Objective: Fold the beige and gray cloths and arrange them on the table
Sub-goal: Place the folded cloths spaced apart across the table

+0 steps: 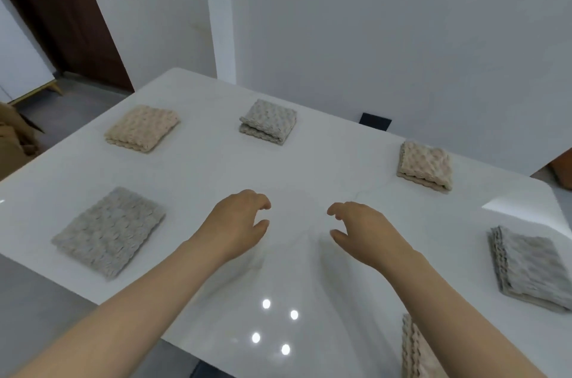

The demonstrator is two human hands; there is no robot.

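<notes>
Several folded, bumpy-textured cloths lie spread on the white table (294, 179). At the far left is a beige cloth (142, 128), at the far middle a gray cloth (268, 121), at the far right a second beige cloth (425, 165). A gray cloth (108, 230) lies at the near left and another gray cloth (526, 269) at the near right. A beige cloth (414, 349) is partly hidden under my right forearm. My left hand (238, 224) and my right hand (360, 230) hover over the bare middle of the table, fingers loosely curled, holding nothing.
A white wall runs behind the table, with a dark socket plate (375, 121) near the far edge. A dark brown door (62, 12) and grey floor are at the left. Ceiling lights reflect on the glossy near part of the table.
</notes>
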